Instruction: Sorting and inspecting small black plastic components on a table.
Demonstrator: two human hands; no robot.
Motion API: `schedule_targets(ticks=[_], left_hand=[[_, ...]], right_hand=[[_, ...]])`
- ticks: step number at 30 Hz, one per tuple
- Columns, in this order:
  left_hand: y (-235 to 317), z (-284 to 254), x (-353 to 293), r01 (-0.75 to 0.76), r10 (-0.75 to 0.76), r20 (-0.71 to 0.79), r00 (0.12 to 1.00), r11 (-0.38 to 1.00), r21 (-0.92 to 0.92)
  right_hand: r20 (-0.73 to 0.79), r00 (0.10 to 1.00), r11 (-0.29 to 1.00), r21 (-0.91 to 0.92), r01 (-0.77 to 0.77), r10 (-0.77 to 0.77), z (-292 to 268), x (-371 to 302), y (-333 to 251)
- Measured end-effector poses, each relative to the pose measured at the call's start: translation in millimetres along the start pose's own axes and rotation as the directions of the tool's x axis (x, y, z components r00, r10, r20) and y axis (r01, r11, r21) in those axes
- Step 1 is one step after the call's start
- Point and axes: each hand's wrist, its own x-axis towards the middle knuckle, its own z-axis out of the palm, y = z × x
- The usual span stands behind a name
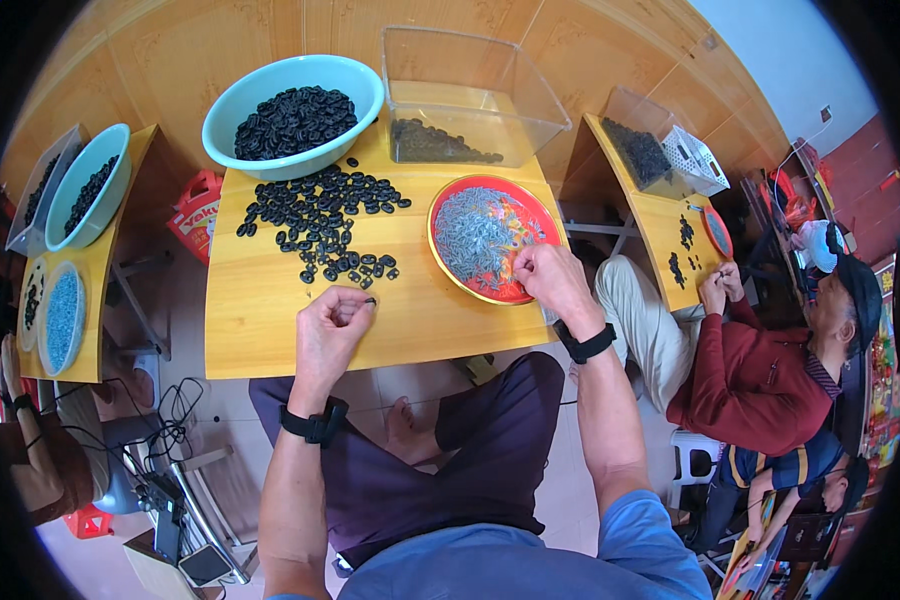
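My left hand (330, 338) is just above the table's front edge, its fingertips closed on a small black oval piece (370, 301). Past it, a loose spread of the same black oval pieces (328, 222) with small holes lies on the wooden table (260, 325). To the right stands a round red tray (507, 292) with a gold rim, heaped with thin grey metal pins or screws (475, 235). Over the tray's right side my right hand (555, 283) is pinched shut, fingertips close to the tray floor. Whatever sits between those fingertips is too small to make out.
A pale turquoise basin (220, 140) full of black pieces stands at the back left. Beside it is a clear plastic bin (470, 135) with more. People work at side tables left and right (635, 200). Cables (175, 410) lie low on the left.
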Motion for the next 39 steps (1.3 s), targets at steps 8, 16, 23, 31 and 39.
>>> schedule_targets(ticks=[8, 16, 23, 31, 39], left_hand=[[-1.2, 0.6, -0.9, 0.001, -0.001, -0.008, 1.000, 1.000, 0.002], [-8.6, -1.8, -1.4, 0.001, -0.001, -0.027, 1.000, 1.000, -0.015], [-4.0, 2.0, -0.2, 0.000, 0.000, 0.022, 1.000, 1.000, -0.031], [-5.0, 2.1, -0.7, 0.005, -0.005, 0.041, 0.999, 1.000, 0.000], [-5.2, 1.1, -2.1, -0.001, 0.000, 0.049, 0.999, 1.000, 0.029]], right_hand=[[-0.053, 0.994, 0.992, -0.083, 0.091, -0.096, 10.4, -2.9, -0.3], [-0.042, 0.995, 0.992, -0.080, 0.092, -0.096, 6.3, -5.9, -12.5], [-0.222, 0.971, 0.846, 0.496, 0.194, -0.092, 11.7, -26.4, -68.7], [-0.097, 0.982, 0.666, 0.723, 0.182, -0.163, 66.8, -26.2, -126.8], [-0.086, 0.983, 0.603, 0.780, 0.167, -0.160, 83.7, -24.7, -128.0]])
